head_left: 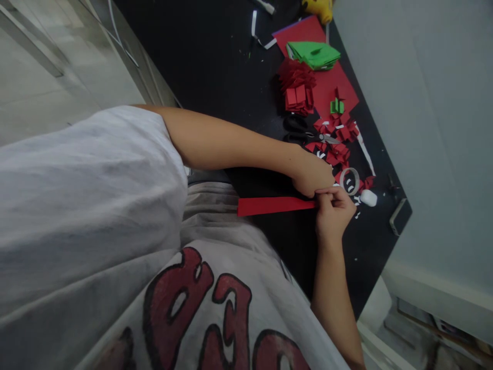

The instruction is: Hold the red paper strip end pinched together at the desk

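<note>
A long red paper strip (275, 205) stretches from my lap toward my two hands over the black table. My left hand (314, 173) is closed at the strip's far end, its fingertips mostly hidden behind the back of the hand. Thumb and fingers of my right hand (336, 209) pinch the same end, touching the left hand. Just beyond the hands lie a roll of clear tape (349, 181), a white rounded case (368, 198) and small white paper scraps. Folded red paper pieces (339, 154) are heaped beside my left hand.
Black-handled scissors (308, 137) lie among the red pieces. Farther along are a stack of folded red paper (298, 97), folded green paper (314, 55), red sheets (335, 87) and a yellow object (319, 7). A phone (400, 217) rests near the table edge by the wall.
</note>
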A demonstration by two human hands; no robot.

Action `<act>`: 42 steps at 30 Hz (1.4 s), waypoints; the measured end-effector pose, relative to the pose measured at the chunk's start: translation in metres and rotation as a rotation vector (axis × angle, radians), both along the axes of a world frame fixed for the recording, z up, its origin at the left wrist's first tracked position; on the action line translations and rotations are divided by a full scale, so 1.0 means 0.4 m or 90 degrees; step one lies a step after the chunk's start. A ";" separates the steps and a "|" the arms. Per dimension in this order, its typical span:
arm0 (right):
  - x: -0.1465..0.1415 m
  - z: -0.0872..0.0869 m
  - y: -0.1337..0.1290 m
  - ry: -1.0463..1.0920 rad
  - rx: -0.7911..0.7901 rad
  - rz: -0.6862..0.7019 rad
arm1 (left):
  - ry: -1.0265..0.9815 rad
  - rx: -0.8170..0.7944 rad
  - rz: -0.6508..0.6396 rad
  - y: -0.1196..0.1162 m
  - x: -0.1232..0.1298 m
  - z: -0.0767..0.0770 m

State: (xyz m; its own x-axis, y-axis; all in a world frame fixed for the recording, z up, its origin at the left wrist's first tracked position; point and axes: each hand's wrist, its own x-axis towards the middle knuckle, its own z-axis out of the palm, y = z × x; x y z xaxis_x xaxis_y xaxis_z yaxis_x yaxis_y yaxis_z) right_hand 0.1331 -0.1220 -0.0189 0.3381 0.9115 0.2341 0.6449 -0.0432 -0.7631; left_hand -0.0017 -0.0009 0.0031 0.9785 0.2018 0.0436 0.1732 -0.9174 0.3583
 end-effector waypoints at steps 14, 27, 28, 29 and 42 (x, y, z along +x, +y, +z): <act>0.005 -0.004 0.000 0.003 -0.001 0.001 | -0.012 0.010 -0.006 0.002 0.001 0.000; 0.001 -0.002 0.000 0.000 -0.003 0.000 | -0.037 -0.020 0.005 0.001 0.002 -0.003; 0.001 -0.002 0.000 -0.002 -0.001 0.002 | -0.033 -0.016 0.004 0.001 0.001 -0.002; 0.001 -0.002 0.000 -0.003 0.000 0.003 | -0.026 -0.013 0.004 0.001 0.000 -0.001; 0.002 -0.003 0.000 0.027 0.009 0.006 | -0.011 0.020 -0.017 0.000 0.000 0.000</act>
State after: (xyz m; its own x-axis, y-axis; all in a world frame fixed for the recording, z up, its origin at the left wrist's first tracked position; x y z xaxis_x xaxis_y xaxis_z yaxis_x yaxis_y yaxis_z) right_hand 0.1340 -0.1220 -0.0199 0.3393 0.9113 0.2332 0.6121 -0.0256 -0.7904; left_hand -0.0018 -0.0007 0.0029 0.9824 0.1745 0.0668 0.1430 -0.9323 0.3322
